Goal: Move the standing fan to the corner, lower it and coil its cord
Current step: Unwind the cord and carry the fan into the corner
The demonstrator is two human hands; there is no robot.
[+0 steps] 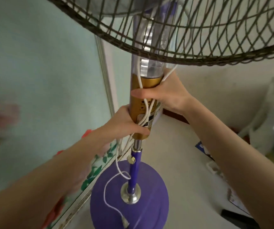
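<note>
Gripping fan column point(142, 103) (cord point(145, 111) pinned), both hands point(169, 95)

No text can be read. The gold control column point(143, 103) carries dark button marks and a pale label just above the left hand point(124, 123) and below the right hand point(167, 93), all too blurred to make out.

A home room is showing: a flowered sliding panel point(33, 96) is running left of the fan point(139, 113), with a pale floor point(174, 154) spreading right.
</note>
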